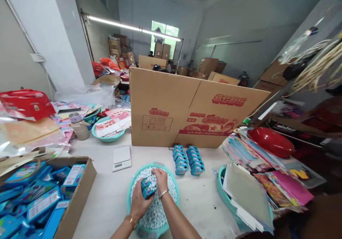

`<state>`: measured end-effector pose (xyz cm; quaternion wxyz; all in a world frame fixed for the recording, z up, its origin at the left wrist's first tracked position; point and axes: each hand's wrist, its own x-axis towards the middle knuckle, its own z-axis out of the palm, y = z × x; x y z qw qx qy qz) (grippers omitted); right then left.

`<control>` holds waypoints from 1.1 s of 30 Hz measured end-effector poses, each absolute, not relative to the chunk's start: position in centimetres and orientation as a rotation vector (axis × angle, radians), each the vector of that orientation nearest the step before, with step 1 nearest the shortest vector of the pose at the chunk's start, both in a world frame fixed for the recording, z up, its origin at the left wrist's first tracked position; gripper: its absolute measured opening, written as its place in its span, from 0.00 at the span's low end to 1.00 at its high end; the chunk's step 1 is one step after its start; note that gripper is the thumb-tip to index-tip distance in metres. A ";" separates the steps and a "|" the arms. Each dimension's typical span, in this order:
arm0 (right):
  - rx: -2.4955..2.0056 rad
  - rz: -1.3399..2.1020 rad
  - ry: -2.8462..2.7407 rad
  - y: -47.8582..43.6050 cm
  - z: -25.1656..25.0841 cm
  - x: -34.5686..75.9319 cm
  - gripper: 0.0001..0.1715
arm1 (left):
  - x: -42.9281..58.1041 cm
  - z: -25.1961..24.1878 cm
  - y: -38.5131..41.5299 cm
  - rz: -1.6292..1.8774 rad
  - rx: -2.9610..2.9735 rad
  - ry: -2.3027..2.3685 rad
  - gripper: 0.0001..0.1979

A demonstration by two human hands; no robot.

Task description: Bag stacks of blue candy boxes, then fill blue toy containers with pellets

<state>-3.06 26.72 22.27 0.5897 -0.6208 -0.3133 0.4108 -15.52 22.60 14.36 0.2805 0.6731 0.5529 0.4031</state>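
Cluttered packing room, white worktable (pixel 107 196) with a big cardboard sheet (pixel 187 110) standing as a screen beyond the hands. Left hand (pixel 140 201) is clamped around a small blue box (pixel 146 189), held over the teal basin (pixel 171 176) of small white candies (pixel 157 210); right hand (pixel 160 180) sits just beside it, fingers curled into the candies and touching the box top — whether it pinches any cannot be told. Done so far, judging by layout: two neat rows of blue boxes (pixel 188 159) stand just beyond and right of the right hand. Left to do: a carton of flat blue packaging (pixel 40 199) well left of the left hand — plenty remains. Box opening is hidden by fingers; the scale (pixel 122 158) display is unreadable; basin's near edge is cut off.
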 end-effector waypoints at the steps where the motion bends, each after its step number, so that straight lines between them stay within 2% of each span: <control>1: -1.445 0.953 -0.724 26.8 22.2 -3.0 0.12 | -15.4 14.4 22.7 1.071 1.800 1.477 0.39; 19: -1.449 0.960 -0.741 25.4 22.0 -3.5 0.13 | -14.8 17.2 23.6 0.897 1.700 1.361 0.37; 26: -1.398 1.051 -0.722 23.7 22.7 -3.6 0.14 | -15.8 17.7 23.1 0.967 1.358 1.253 0.38; 33: -1.274 1.086 -0.463 22.6 22.8 -2.5 0.15 | -16.2 17.8 22.2 0.902 1.161 1.131 0.43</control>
